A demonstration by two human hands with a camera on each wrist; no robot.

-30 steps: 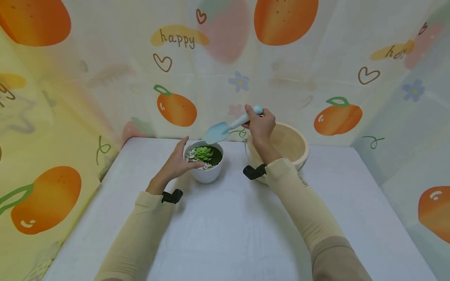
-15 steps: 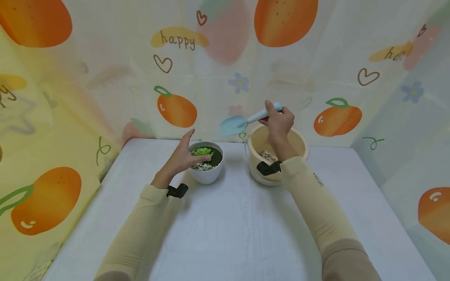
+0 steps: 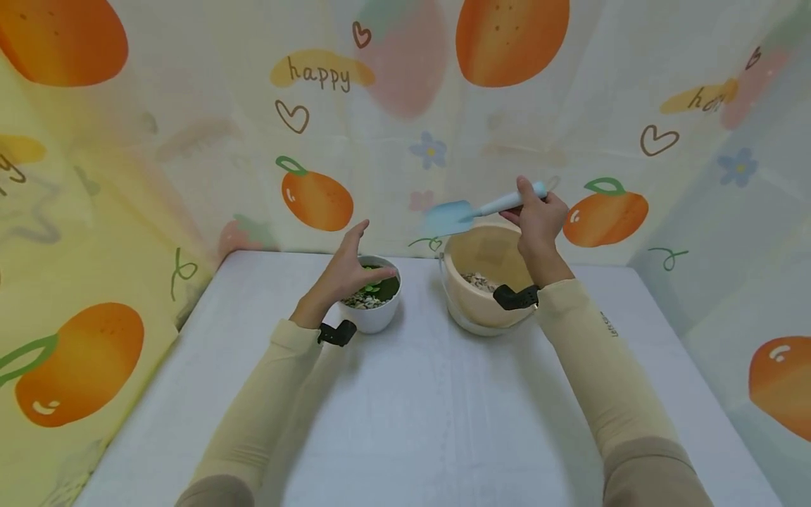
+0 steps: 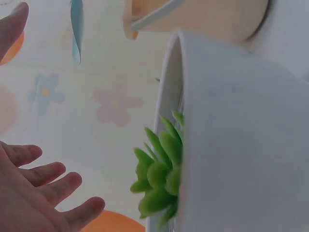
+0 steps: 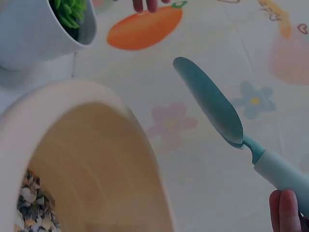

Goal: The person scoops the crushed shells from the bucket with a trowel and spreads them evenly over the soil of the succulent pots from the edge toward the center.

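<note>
My right hand (image 3: 541, 222) grips the pale handle of a light blue trowel (image 3: 451, 217), held above the beige bucket (image 3: 491, 310). In the right wrist view the trowel's blade (image 5: 212, 104) looks bare. Small stones (image 5: 36, 205) lie at the bottom of that bucket. Over the white flowerpot (image 3: 374, 320) hovers my left hand (image 3: 348, 267), fingers spread and holding nothing. A green succulent (image 4: 159, 169) grows inside the pot's rim, partly hidden by the hand in the head view. Pale pebbles (image 3: 362, 301) and dark soil (image 3: 388, 290) surround it.
A white cloth covers the table (image 3: 393, 408). Behind it hangs a backdrop curtain (image 3: 405, 162) printed with oranges, flowers and hearts, which also runs along both sides. The bucket has a thin handle (image 3: 443, 285) hanging down its side.
My right hand has carried the trowel rightward from above the flowerpot to above the bucket. My left hand has shifted right and slightly up, over the pot. Pot and bucket stay put.
</note>
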